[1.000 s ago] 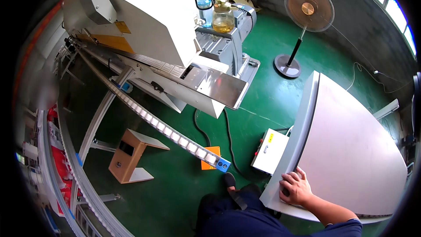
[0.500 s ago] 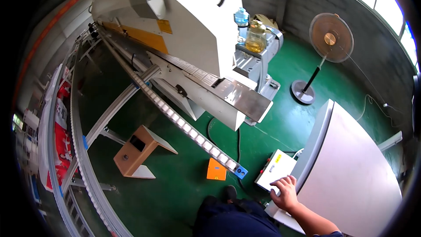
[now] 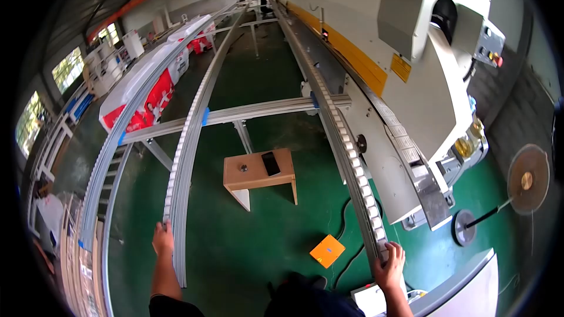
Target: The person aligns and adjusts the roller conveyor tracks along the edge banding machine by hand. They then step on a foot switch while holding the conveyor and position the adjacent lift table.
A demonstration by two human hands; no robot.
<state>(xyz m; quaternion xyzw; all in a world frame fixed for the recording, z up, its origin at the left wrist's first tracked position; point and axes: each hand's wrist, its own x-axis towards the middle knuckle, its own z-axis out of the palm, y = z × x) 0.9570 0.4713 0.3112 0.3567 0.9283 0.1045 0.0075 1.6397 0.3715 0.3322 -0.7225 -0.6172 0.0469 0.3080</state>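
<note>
A: What is the biggest thing here?

B: A long white machine with a yellow stripe (image 3: 358,23), filling the upper right and running away into the workshop.

A: And next in size?

B: Two metal rails lined with white rollers. The left roller rail (image 3: 187,161) and the right roller rail (image 3: 346,152) stretch from the wearer toward the far wall, well apart at the near end. The right one lies beside the machine. A metal crossbeam (image 3: 252,113) spans between them.

A: Anything smaller around them?

B: A pedestal fan (image 3: 527,179) at the far right, a small wooden stool (image 3: 258,176) between the rails, and an orange box (image 3: 327,251) on the green floor.

A: Where are the hands?

B: Each is at the near end of one rail, whose long axis leads forward from it. The left hand (image 3: 163,239) is against the outer side of the left rail; I cannot tell whether it is gripping. The right hand (image 3: 390,264) is nearer the machine, its fingers bent over the end of the right rail; how firmly they close is hidden.

A: The smallest thing?

B: A black phone (image 3: 271,164), flat on the stool.
</note>
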